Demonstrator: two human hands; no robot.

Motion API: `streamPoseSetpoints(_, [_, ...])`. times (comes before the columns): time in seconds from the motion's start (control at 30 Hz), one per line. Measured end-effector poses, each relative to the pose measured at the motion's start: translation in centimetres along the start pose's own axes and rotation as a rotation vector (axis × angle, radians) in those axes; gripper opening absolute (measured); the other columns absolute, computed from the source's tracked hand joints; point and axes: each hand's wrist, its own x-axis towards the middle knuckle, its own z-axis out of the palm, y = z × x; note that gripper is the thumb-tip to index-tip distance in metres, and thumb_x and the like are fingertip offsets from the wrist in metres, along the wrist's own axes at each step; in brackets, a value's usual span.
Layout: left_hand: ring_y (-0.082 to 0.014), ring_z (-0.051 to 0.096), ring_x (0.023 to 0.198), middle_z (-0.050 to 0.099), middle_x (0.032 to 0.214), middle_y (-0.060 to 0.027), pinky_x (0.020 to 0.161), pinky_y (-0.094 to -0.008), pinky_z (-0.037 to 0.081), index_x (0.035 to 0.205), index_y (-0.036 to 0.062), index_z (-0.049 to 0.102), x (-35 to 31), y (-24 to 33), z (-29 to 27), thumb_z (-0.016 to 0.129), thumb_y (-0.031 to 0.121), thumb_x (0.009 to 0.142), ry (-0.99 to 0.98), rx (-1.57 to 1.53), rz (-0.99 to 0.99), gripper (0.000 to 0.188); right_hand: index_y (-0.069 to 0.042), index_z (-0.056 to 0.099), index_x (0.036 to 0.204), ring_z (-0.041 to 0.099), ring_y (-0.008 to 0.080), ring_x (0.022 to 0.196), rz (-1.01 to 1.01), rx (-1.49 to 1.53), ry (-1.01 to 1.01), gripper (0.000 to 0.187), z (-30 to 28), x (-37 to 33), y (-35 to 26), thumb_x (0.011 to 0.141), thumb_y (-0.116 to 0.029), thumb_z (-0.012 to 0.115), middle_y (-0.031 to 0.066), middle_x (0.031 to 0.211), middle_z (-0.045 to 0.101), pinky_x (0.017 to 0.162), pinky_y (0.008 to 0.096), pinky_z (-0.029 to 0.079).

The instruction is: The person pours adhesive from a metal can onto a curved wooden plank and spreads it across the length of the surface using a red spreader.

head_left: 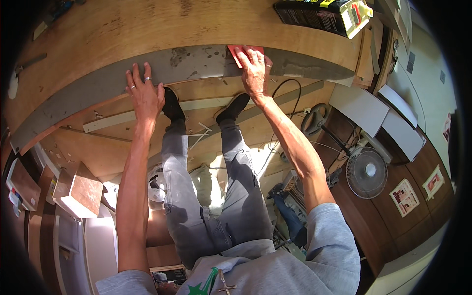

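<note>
A long, dark grey strip (110,73) lies along the near edge of the wooden worktop, with dark blotches near its middle. My left hand (145,93) rests on the strip's near edge, its fingers spread and rings on two of them. Farther right, my right hand (254,73) presses a thin, flat red piece (235,55) against the strip. Its fingers lie over the red piece and cover much of it; whether it is a spreader or a folded sheet I cannot tell. Around and to the right of that hand, the strip looks darker.
A black metal can (314,17) with a yellow cap lies at the back right of the worktop (206,24). Below stand a pedestal fan (366,172), white panels (361,108) and cabinet pieces (81,189). Narrow offcuts (113,120) and a dark cable (290,81) are near my feet.
</note>
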Motion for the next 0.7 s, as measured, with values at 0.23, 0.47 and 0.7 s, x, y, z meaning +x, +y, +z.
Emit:
streamPoseSetpoints(0.23, [-0.0500, 0.021, 0.148, 0.025, 0.159, -0.0246, 0.108, -0.0723, 0.035, 0.153, 0.0064, 0.038, -0.1, 0.3, -0.2, 0.068, 0.024, 0.091, -0.006, -0.016, 0.002, 0.071, -0.020, 0.062, 0.134, 0.056, 0.0250, 0.120, -0.024, -0.026, 0.000, 0.053, -0.4, 0.0, -0.1, 0.085, -0.001, 0.057, 0.0038, 0.130, 0.061, 0.103, 0.0452, 0.038])
streamPoseSetpoints(0.47, [-0.0499, 0.022, 0.147, 0.024, 0.159, -0.0237, 0.108, -0.0727, 0.036, 0.153, 0.0066, 0.038, 0.1, 0.0, 0.2, 0.068, 0.024, 0.091, 0.015, -0.015, 0.012, 0.070, -0.021, 0.062, 0.129, 0.056, 0.0267, 0.119, -0.028, -0.007, -0.084, 0.043, -0.1, -1.5, 0.2, 0.088, -0.009, 0.056, 0.0047, 0.130, 0.061, 0.099, 0.0494, 0.041])
streamPoseSetpoints(0.7, [-0.0491, 0.022, 0.147, 0.024, 0.159, -0.0233, 0.109, -0.0718, 0.036, 0.152, 0.0066, 0.039, 0.1, -0.4, -0.1, 0.068, 0.023, 0.090, 0.007, -0.040, 0.026, 0.070, -0.016, 0.068, 0.126, 0.065, 0.0349, 0.109, -0.024, 0.129, -0.149, 0.044, -2.4, -6.3, -1.0, 0.086, -0.005, 0.055, 0.0149, 0.125, 0.067, 0.090, 0.0498, 0.051])
